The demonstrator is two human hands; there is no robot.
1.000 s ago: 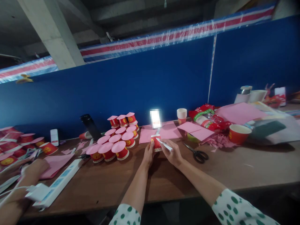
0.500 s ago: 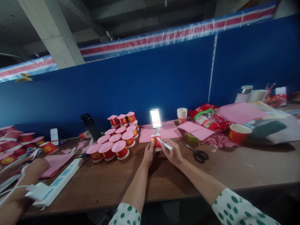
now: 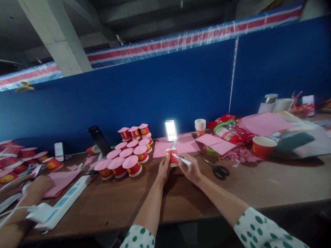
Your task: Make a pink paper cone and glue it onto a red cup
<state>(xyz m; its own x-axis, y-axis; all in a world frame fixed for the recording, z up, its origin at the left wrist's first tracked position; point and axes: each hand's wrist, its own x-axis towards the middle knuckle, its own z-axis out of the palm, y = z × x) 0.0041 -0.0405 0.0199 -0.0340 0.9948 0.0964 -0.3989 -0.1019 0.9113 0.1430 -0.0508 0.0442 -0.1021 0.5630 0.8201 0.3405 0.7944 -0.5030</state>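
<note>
My left hand (image 3: 163,168) is closed round the left side of a small red paper cup (image 3: 173,158), which stands upside down with its white rim low. In my right hand (image 3: 190,168) is a white pen (image 3: 184,159), its tip at the upper part of the cup's side. Behind the cup lie pink paper sheets (image 3: 190,143), and a bright, blurred-out screen (image 3: 170,130) stands over them. To the left, several upturned red cups with pink paper discs (image 3: 132,162) on top are grouped, some stacked. A pair of black-handled scissors (image 3: 219,171) lies right of my right hand.
A white power strip (image 3: 64,203) lies on the left, beside a co-worker's hand (image 3: 38,187) and pink paper. A black bottle (image 3: 99,139) leans near the blue partition (image 3: 160,93). To the right are a red cup (image 3: 263,147), paper scraps (image 3: 241,155) and a red plastic bag (image 3: 224,129).
The pen's tip has shifted slightly down on the cup's side, and the pen lies a little flatter. The whole view has moved slightly; both hands keep their hold.
</note>
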